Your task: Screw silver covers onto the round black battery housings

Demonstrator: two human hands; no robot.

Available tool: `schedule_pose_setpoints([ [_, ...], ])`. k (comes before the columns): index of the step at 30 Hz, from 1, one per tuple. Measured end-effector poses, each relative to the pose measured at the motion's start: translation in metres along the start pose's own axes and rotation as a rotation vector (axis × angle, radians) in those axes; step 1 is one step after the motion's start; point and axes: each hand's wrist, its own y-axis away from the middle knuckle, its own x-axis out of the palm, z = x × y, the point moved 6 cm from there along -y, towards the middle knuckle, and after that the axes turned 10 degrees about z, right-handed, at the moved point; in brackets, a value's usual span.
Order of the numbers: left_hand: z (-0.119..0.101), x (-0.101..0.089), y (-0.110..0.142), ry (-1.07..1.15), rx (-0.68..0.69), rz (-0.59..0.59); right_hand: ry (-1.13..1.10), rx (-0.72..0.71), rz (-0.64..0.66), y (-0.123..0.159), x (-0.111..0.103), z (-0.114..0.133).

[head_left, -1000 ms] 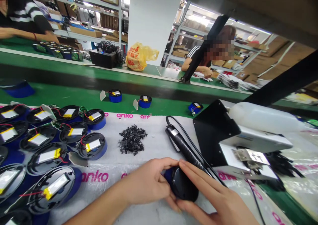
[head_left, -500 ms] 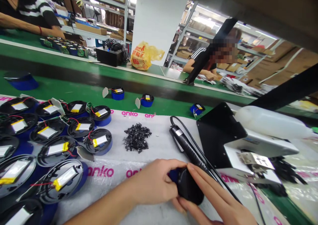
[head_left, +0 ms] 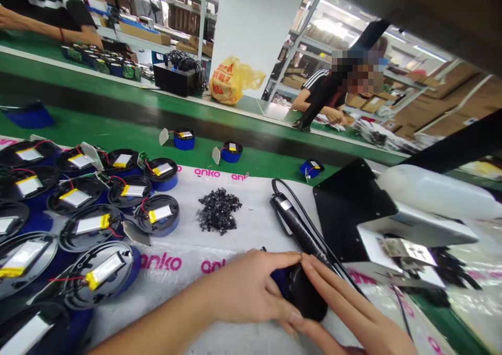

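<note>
Both my hands hold one round device [head_left: 304, 295] with a black face and blue body, low on the white plastic sheet [head_left: 251, 208]. My left hand [head_left: 251, 287] wraps its left side, thumb and forefinger pinched over the top edge. My right hand [head_left: 345, 308] presses long fingers along its right side and underneath. A black pen-shaped tool [head_left: 300, 232] with a cable lies just behind the device, close to my fingertips. A small heap of black plastic clips [head_left: 218, 209] sits farther back.
Several open round units with batteries and red wires [head_left: 98, 214] crowd the left. A black and white machine [head_left: 392, 224] stands at right. Three blue units [head_left: 229, 152] ride the green conveyor. Other people work across the belt, near a yellow bag [head_left: 231, 86].
My hands kept hold of the round device and shifted slightly right; its dark face now shows less between my fingers. The view has drifted a little.
</note>
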Motion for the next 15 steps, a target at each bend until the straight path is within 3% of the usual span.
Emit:
schedule_pose_setpoints([
  [4,-0.004,0.002,-0.003,-0.005,0.013,-0.064,0.072,0.018,-0.08,-0.005,0.001,0.008],
  [6,-0.005,0.0,-0.007,-0.046,0.016,-0.207,0.046,0.026,-0.084,-0.007,-0.001,0.011],
  [9,-0.005,0.0,-0.012,-0.132,0.004,-0.395,-0.081,0.008,0.044,-0.012,-0.009,0.007],
  [12,-0.001,0.004,-0.018,-0.134,-0.061,-0.406,-0.135,0.051,0.111,-0.019,-0.02,-0.008],
  [15,-0.001,0.001,-0.019,-0.151,-0.091,-0.402,0.053,0.212,0.146,-0.032,-0.014,-0.024],
])
